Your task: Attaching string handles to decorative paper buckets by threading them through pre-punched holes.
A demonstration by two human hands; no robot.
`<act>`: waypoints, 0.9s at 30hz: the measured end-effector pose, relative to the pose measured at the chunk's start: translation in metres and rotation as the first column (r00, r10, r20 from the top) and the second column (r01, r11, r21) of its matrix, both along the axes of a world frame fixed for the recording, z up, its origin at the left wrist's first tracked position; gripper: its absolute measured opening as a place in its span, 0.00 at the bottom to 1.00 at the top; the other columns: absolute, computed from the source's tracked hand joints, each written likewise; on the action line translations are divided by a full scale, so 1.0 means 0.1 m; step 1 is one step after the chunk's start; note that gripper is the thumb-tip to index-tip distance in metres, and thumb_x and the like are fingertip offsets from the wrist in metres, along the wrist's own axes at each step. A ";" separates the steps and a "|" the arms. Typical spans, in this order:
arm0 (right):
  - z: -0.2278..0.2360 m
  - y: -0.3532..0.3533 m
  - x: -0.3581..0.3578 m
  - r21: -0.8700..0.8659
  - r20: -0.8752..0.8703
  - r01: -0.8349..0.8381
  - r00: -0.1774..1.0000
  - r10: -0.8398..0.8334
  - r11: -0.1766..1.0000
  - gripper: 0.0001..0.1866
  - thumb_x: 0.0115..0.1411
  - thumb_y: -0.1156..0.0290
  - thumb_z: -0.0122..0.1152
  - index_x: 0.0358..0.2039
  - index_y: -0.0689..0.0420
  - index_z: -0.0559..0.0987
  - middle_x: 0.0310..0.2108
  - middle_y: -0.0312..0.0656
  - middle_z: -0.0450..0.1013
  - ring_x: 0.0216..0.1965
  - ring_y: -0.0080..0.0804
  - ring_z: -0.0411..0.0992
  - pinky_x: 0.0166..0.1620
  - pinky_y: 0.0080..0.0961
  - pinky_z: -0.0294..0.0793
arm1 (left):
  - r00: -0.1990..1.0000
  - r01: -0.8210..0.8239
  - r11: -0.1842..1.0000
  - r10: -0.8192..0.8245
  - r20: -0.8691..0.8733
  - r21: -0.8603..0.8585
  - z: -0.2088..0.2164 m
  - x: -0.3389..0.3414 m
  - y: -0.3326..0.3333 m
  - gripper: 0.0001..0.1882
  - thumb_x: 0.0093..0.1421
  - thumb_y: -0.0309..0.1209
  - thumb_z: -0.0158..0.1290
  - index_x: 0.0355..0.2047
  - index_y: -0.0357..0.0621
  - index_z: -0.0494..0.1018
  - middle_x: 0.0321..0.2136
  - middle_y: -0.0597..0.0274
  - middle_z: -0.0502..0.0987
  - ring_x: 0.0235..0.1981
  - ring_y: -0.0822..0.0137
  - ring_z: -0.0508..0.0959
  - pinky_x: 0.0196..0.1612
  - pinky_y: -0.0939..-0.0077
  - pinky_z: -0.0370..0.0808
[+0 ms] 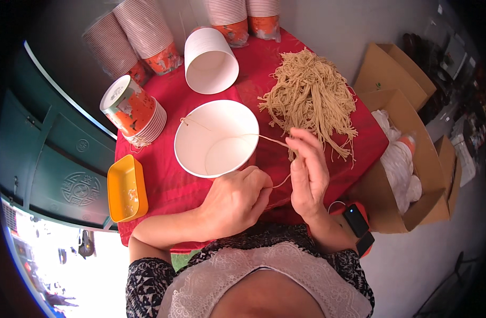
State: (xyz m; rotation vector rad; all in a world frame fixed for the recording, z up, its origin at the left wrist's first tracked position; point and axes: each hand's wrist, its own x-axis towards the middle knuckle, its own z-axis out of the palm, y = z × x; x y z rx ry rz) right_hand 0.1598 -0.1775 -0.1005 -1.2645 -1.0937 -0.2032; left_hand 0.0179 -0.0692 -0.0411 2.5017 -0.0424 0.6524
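A white paper bucket point(186, 151) stands mouth up in front of me. Thin tan cord point(272, 140) shows a knot at the left of its rim, runs across the inside and comes out at the right rim. My right hand point(311, 177) has this cord between thumb and fingers, the fingers bent but not a fist. From there the cord loops down to my left hand point(236, 197), closed on it in a fist beside the bucket's near rim. The end inside the fist is hidden.
A heap of tan cords point(309, 95) lies at the right of the red tablecloth point(171, 206). Another white bucket point(211, 61) lies on its side. Upturned printed buckets point(131, 108), a yellow tray point(127, 188) and wrapped bucket stacks point(145, 32) surround it. Cardboard boxes point(412, 143) stand right.
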 end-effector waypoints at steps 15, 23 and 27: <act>0.01 -0.02 -0.03 -0.087 -0.179 -0.245 0.957 0.226 0.966 0.03 0.57 0.83 0.63 0.29 0.63 0.78 0.23 0.33 0.69 0.22 0.14 0.62 0.23 0.16 0.58 | 0.987 -0.052 0.998 0.057 -0.148 0.036 0.29 0.09 0.21 0.06 0.54 0.23 0.58 0.31 0.37 0.73 0.26 0.49 0.78 0.25 0.48 0.79 0.28 0.60 0.77; -0.12 0.14 0.02 -0.050 -0.019 -0.053 0.998 0.052 0.997 0.08 0.51 0.86 0.67 0.31 0.61 0.79 0.31 0.40 0.70 0.23 0.24 0.69 0.25 0.21 0.67 | 0.968 -0.200 0.980 0.198 -0.154 -0.001 0.34 0.05 0.53 0.04 0.59 0.21 0.56 0.34 0.35 0.76 0.26 0.56 0.78 0.25 0.71 0.76 0.29 0.77 0.73; -0.15 0.18 -0.02 -0.060 0.021 -0.030 0.999 0.031 0.998 0.09 0.50 0.86 0.67 0.31 0.61 0.79 0.31 0.40 0.69 0.23 0.24 0.69 0.23 0.22 0.67 | 0.950 -0.192 0.981 0.184 -0.254 -0.007 0.33 0.09 0.61 0.06 0.60 0.25 0.54 0.33 0.34 0.76 0.31 0.45 0.80 0.35 0.45 0.81 0.38 0.59 0.76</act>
